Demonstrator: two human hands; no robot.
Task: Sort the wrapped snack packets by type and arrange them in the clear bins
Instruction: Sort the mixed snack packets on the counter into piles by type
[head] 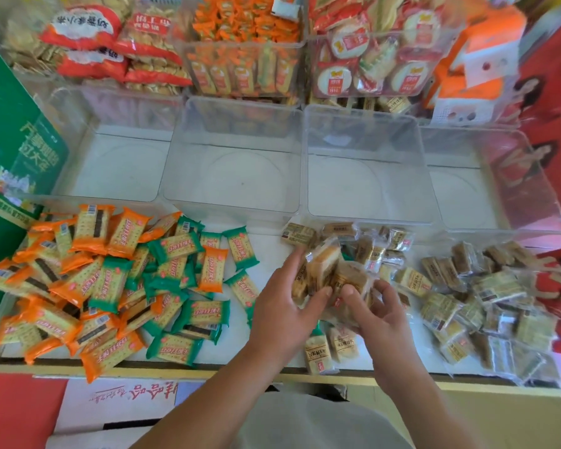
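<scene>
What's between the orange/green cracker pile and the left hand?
Head view: bare white shelf between cracker pile and left hand, which grips brown packets.

Surface: a white shelf (268,254) with a pale yellow front edge.
Left part: a loose heap of orange and green packets (110,286), overlapping at all angles.
Right part: a heap of clear-wrapped brown packets (467,303), running from mid-shelf to the right end.
Heaps: apart, with a strip of shelf showing between them.
Back: four clear bins (237,163) upright in a row, side by side.
</scene>
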